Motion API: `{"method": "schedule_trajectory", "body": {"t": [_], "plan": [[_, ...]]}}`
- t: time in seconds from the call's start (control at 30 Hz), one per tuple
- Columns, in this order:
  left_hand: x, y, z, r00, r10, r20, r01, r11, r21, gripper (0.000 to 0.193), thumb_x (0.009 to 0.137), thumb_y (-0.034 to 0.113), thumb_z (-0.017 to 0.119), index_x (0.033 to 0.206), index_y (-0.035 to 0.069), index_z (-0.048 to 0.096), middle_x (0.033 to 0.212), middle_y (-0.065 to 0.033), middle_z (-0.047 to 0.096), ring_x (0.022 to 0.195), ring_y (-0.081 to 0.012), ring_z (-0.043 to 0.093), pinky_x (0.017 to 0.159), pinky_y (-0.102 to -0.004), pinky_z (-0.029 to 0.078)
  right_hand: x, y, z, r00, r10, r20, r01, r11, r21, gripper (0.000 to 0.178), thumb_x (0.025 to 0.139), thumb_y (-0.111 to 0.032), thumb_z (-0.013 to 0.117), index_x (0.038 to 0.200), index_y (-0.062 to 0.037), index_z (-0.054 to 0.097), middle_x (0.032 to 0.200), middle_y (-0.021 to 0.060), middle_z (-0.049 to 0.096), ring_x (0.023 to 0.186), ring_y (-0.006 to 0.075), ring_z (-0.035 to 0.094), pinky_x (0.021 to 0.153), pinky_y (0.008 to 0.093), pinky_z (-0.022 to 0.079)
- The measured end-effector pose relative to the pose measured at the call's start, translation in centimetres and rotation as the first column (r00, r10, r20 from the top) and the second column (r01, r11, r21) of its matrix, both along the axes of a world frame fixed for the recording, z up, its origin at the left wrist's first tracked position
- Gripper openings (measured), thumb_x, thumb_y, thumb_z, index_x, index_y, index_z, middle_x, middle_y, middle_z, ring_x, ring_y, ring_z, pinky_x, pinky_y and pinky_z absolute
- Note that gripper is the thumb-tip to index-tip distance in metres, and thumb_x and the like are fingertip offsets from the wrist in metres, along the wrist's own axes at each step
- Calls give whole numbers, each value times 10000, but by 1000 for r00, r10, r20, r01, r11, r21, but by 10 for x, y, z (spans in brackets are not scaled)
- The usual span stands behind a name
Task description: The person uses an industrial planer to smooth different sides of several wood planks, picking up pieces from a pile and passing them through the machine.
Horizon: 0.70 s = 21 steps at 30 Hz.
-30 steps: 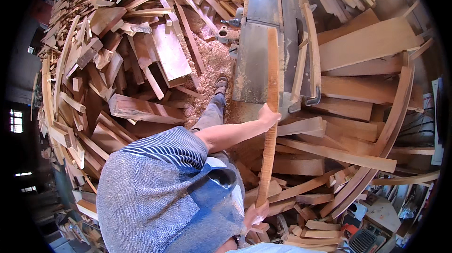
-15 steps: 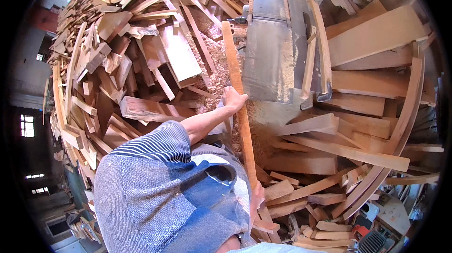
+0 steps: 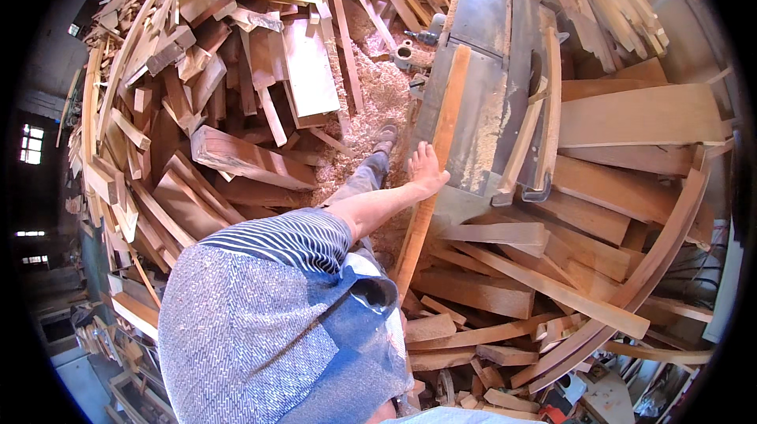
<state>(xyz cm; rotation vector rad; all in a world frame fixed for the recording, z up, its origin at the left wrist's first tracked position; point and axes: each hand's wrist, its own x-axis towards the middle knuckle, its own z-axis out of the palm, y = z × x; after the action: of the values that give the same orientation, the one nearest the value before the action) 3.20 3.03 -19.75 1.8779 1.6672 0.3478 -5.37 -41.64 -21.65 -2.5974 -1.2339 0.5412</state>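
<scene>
A long, narrow wooden strip lies over the grey metal bed of a planing machine. Its near part slants down past the bed toward my body. My left hand rests across the middle of the strip, fingers stretched forward and slightly apart. At the edge of my apron, close to the strip's near end, only a sliver of my right hand shows, and its fingers are hidden.
Wood offcuts are heaped on the left, with shavings covering the floor beside the machine. Boards are stacked on the right, next to a long curved piece. Two loose strips lie along the machine's right side.
The strip's far end has moved from beside the machine, rightward onto its bed. My left hand has gone right with it and its fingers are now stretched out. The right hand has become mostly hidden.
</scene>
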Motion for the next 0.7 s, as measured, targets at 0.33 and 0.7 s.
{"method": "schedule_trajectory", "body": {"t": [0.33,0.7], "plan": [[10,44,-11,838,-463,-289,527,823,211,671,1010,407,475,1500,-36,357,1664,-162,185,1565,-349,16,1262,-502,29,2,36,19,998,33,46,-35,999,38,863,789,-193,786,1543,-64,388,960,144,643,846,340,632,709,446,536],[20,75,-8,844,-451,-291,512,839,182,638,1025,394,448,1507,-17,373,1666,-154,187,1566,-342,15,1263,-496,21,9,61,27,995,71,65,-75,996,56,867,793,-200,782,1548,-64,379,944,146,643,835,347,631,703,450,532]]}}
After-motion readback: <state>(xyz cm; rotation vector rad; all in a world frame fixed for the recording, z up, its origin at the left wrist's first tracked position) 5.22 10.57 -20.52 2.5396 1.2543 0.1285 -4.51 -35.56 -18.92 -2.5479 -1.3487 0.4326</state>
